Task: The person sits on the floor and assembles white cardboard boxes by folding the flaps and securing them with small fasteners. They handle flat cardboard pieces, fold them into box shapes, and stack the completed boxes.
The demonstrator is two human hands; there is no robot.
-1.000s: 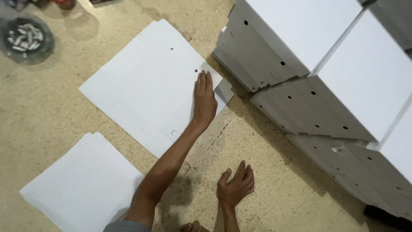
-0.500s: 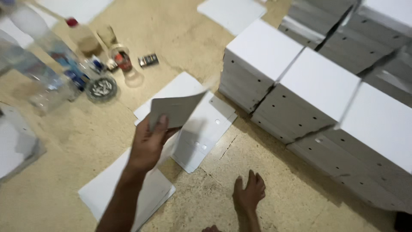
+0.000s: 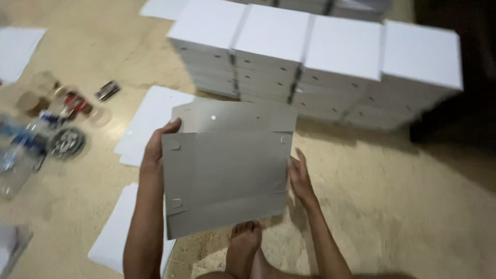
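**Flat grey card held up in both hands**

Gripped at its two side edges – a flat grey cardboard sheet (image 3: 227,175), folded along a crease near the top, with small round holes and cut tabs showing on its face. Held up off the floor (image 3: 392,206), in front of the body, tilted slightly down to the left. Left hand (image 3: 155,147) clasped round the left edge, fingertips curled over the front near the upper corner. Right hand (image 3: 299,178) pressed against the right edge, fingers stretched along it, thumb hidden behind the card – closed on it, though how tightly could not be told. Below the card, a bare foot (image 3: 245,240) on the speckled floor. Behind the card, a row of stacked white boxes (image 3: 315,46), side by side. Under and left of the card, loose white sheets (image 3: 147,124) spread on the floor; another pile of white sheets (image 3: 116,232) by the left forearm. Further left, blurred – plastic bottles (image 3: 18,155), a round lid (image 3: 66,143) and small odds and ends
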